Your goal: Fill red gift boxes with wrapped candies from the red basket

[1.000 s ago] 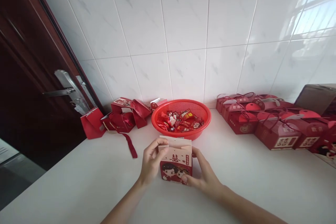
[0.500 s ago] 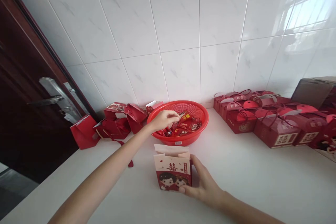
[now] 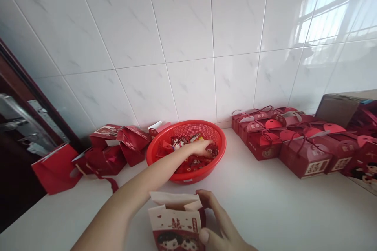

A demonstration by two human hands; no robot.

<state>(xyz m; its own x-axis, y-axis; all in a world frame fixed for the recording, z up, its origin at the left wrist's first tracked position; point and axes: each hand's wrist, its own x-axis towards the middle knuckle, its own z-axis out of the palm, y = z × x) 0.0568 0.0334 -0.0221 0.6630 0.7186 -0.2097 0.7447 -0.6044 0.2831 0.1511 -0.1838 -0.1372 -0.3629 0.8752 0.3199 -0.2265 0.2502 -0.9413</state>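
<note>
My left hand [image 3: 203,148] reaches into the red plastic basket [image 3: 188,177], its fingertips down among red-wrapped sweets [image 3: 193,163] on the right side. What those fingers grip, if anything, is hidden. Near the bottom of the view, my right hand [image 3: 216,219] holds an open-topped red and cream paper box [image 3: 176,223] by its right side, thumb on the front and fingers behind. The box stands upright with its flaps raised, and two cartoon faces show on its front.
Many red gift boxes with handles [image 3: 306,153] fill the right side. Red boxes and bags [image 3: 108,160] lie at the left beside a dark door [image 3: 17,164]. A tiled wall [image 3: 188,90] rises behind the white table [image 3: 250,196].
My left hand has moved from above the basket's left part down into the sweets at its right. The view has shifted, so the held box appears lower and further left.
</note>
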